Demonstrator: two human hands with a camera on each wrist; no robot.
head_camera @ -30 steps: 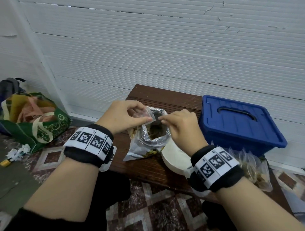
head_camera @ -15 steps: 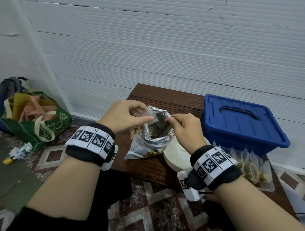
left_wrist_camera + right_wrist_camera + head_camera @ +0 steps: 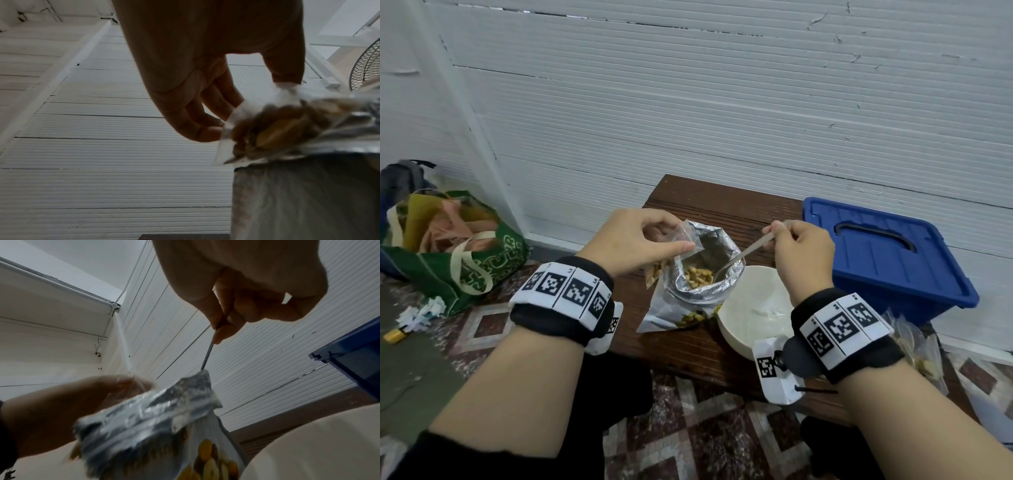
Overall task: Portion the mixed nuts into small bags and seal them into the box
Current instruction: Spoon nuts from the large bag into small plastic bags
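A foil nut pouch (image 3: 698, 294) stands open on the brown table (image 3: 688, 346), with nuts (image 3: 698, 275) showing inside. My left hand (image 3: 640, 245) pinches a small clear bag (image 3: 671, 253) by its top, beside the pouch's left rim; the small bag holds some nuts (image 3: 273, 129). My right hand (image 3: 799, 248) grips a metal spoon (image 3: 743, 255) by the handle. The spoon's bowl is down inside the pouch (image 3: 164, 415). A blue lidded box (image 3: 883, 253) sits shut at the right.
A white bowl (image 3: 753, 308) stands right of the pouch, under my right wrist. Several filled small bags (image 3: 914, 346) lie at the table's right edge. A green tote bag (image 3: 458, 253) and paper scraps (image 3: 421, 311) lie on the floor at left. A white wall stands close behind.
My right hand has drawn back to the right and up along the spoon handle, and the pouch mouth now stands wider with nuts in sight. The left hand keeps its pinch.
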